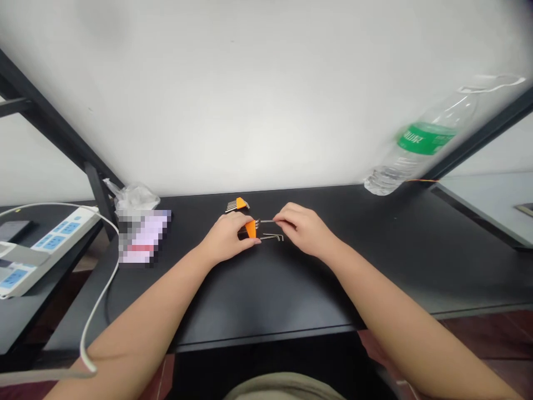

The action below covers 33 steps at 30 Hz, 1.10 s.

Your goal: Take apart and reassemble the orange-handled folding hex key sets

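Note:
My left hand is closed on an orange hex key holder, with a few short key ends showing at its right side. Between the fingertips of my right hand is a thin metal hex key, whose left end meets or lies close to the holder. Loose L-shaped hex keys rest on the black table just below, between the hands. Farther back lies a second orange holder with several keys in it.
A large clear bottle with a green label stands at the right by the wall. At left are a blurred-out packet, a crumpled plastic bag, a power strip and a white cable. A glass-like panel sits far right.

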Motion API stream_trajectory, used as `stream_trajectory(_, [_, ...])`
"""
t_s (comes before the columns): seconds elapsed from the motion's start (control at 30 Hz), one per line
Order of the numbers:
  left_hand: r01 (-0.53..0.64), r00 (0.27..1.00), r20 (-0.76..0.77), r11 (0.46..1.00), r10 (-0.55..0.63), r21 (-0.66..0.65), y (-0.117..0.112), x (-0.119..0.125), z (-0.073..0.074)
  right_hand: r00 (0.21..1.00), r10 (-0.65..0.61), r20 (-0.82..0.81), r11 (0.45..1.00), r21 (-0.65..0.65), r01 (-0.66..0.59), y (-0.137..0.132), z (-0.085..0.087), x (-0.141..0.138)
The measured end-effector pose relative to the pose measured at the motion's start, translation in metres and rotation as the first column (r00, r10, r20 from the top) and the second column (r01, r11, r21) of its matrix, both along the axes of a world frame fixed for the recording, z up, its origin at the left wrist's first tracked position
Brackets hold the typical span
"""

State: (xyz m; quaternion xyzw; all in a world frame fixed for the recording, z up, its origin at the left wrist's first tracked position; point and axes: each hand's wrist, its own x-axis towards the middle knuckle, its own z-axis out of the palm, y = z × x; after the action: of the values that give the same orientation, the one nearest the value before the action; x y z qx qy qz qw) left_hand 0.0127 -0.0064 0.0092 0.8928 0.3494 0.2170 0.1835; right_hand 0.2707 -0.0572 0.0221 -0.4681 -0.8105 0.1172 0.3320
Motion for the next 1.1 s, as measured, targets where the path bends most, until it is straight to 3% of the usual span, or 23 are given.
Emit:
stream_trajectory(0.23, [-0.028, 0.999, 0.022, 1.000, 0.028, 0.005, 0.002, -0.001, -0.004, 0.990, 0.138, 0.007, 0.990, -0.036, -0.137, -0.003, 0.001, -0.004])
stream_trajectory(0.67, [0.036, 0.999, 0.014, 0.999, -0.036, 0.021, 0.000, 0.001, -0.002, 0.988, 0.130, 0.088, 0.992, -0.011, -0.130, -0.005, -0.007, -0.014])
stream_trajectory(0.87, [0.044, 0.998, 0.044, 0.998, -0.045, 0.036, -0.001, 0.002, -0.005, 0.980, 0.201, -0.004, 0.977, -0.065, -0.201, -0.010, -0.007, -0.032])
stream_trajectory(1.1, [0.017, 0.998, 0.059, 1.000, -0.018, 0.026, 0.002, 0.000, -0.008, 0.975, 0.224, 0.003, 0.969, -0.107, -0.222, -0.006, -0.008, -0.028])
